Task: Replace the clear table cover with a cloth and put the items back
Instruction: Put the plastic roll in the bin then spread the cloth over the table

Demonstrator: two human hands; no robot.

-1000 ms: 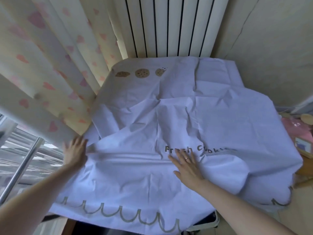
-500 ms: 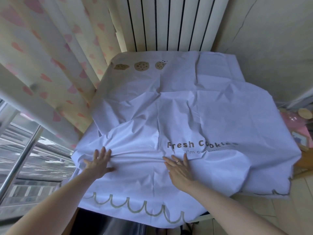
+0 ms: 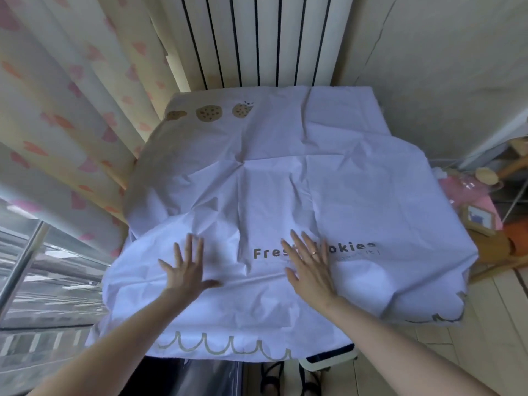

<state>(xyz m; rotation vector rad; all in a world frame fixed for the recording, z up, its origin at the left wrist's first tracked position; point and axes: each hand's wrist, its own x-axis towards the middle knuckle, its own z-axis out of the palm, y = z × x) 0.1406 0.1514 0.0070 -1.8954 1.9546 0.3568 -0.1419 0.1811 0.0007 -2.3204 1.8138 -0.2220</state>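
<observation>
The left hand [image 3: 185, 270] and right hand [image 3: 310, 270] lay flat, fingers spread, on the cookie-print tablecloth [image 3: 328, 181]; uneven pushing could drag it askew.

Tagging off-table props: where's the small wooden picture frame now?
Head view, far right: the picture frame sits just beyond the white cloth's right edge, below a pink item.
</observation>
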